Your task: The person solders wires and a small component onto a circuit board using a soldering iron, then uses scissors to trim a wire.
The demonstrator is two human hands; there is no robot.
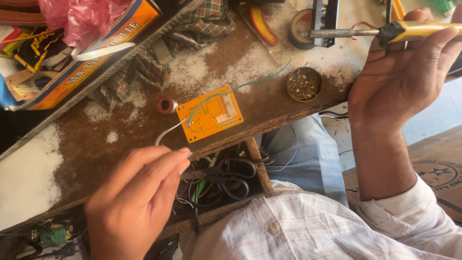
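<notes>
step: soldering wire to orange circuit board (pixel 210 113), iron lifted off
left hand (pixel 137 197): fingers pinch white wire (pixel 166 134)
right hand (pixel 404 72): fingers grip soldering iron (pixel 385 32)
next: likely needs tip lowered onto joint

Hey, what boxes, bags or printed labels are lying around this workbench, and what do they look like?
Cardboard box: upper left, long, orange with blue and white edging, open and full of clutter.
Pink plastic bag: crumpled, on top of that box.
Brown cardboard: lower right on the floor, with a dark round printed emblem.

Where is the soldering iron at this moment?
The soldering iron is at the top right of the head view, held in the right hand, above the round tin.
</notes>
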